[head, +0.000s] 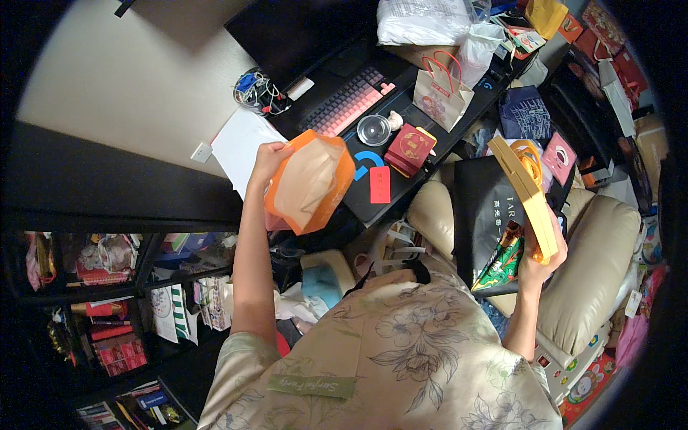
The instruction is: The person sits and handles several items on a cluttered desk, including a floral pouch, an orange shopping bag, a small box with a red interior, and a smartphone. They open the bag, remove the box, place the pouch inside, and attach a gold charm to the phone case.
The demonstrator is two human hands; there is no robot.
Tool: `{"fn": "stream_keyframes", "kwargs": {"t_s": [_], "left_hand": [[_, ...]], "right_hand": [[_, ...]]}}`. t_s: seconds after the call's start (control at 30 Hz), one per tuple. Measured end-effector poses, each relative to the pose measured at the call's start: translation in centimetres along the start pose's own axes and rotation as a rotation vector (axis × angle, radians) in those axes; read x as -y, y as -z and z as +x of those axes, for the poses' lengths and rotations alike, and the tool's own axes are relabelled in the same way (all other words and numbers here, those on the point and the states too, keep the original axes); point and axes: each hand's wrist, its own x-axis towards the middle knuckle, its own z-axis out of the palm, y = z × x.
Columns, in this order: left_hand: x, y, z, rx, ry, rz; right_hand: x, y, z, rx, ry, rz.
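Note:
My left hand point(267, 163) pinches the rim of an orange paper bag point(329, 212), whose mouth faces up and shows a pale lining. The bag hangs over the desk's front left corner. Gripped edge-on by its lower end in my right hand point(545, 258) is a flat yellow box point(520, 191), with a coil of yellow ribbon or cord point(529, 164) at its far side. Beneath that hand, a large black bag point(478, 209) with printed writing lies on the beige leather chair, and a green patterned packet point(500, 258) rests on it.
On the black desk stand a keyboard point(355, 102), a clear round container point(374, 130), a dark red box point(411, 149), a red card point(380, 185) and a paper gift bag point(442, 94). Crowded shelves point(140, 290) are at left. The chair's padded armrest point(591, 269) flanks my right arm.

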Motion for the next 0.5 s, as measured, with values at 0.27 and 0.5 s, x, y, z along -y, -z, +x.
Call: {"fn": "stream_keyframes", "kwargs": {"t_s": [0.27,0.5], "left_hand": [[-0.2,-1.7,5.3,-0.069,-0.099,0.138],[-1.4,-0.6,4.0,-0.167,-0.149,0.177]], "right_hand": [[-0.1,0.9,-0.7,-0.051,-0.032,-0.01],[-0.6,1.4,-1.8,-0.026,-0.052,-0.002]]}}
